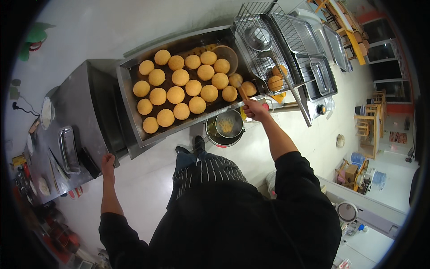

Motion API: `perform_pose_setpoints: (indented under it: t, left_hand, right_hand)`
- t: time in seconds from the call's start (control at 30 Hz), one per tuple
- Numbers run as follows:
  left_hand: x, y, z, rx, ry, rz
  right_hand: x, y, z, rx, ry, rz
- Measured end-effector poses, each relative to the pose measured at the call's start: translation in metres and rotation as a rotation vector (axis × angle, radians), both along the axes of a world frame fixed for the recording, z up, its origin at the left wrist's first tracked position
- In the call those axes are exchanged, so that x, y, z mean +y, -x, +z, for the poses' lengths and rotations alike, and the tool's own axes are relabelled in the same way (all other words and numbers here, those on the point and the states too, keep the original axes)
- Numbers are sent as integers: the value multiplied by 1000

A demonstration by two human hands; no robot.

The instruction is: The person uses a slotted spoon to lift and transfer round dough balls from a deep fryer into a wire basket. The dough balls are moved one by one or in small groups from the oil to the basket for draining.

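Observation:
My right hand (256, 110) is closed around the wooden handle (242, 91) of a skimmer, at the right end of a long metal fryer (126, 99). The skimmer's round head (229, 55) lies over the fryer's far right part, beside the balls. Many round golden fried balls (175, 94) float in dark oil, spread across the fryer. My left hand (108, 167) holds nothing; its fingers reach to the front edge of the steel counter (85, 107) left of the fryer.
Right of the fryer, a wire rack (255, 67) holds a metal bowl (258, 38) and a few golden balls (275, 83). A steel tray (319, 76) stands beyond. On the floor by my feet is a pot with a strainer (225, 127). The left counter bears a long metal tray (68, 150).

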State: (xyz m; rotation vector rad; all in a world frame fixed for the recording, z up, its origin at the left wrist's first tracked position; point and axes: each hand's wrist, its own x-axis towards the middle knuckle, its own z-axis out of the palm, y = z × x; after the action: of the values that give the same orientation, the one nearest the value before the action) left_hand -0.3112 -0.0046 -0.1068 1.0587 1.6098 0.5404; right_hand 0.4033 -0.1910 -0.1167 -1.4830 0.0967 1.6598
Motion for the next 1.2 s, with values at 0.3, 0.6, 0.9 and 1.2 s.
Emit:
perform_pose_setpoints:
  t: [0.3, 0.6, 0.9, 1.2]
  left_hand:
    - [2, 3, -4, 5, -6, -6]
    - [1, -3, 4, 34, 8, -21]
    - [2, 2, -3, 45, 20, 3]
    - [3, 1, -1, 44, 30, -9]
  right_hand:
    - [44, 64, 7, 240, -68, -136]
    - [26, 169, 56, -1184, -271, 412]
    - [-12, 113, 96, -1252, -122, 477]
    - [-75, 16, 53, -1564, 72, 500]
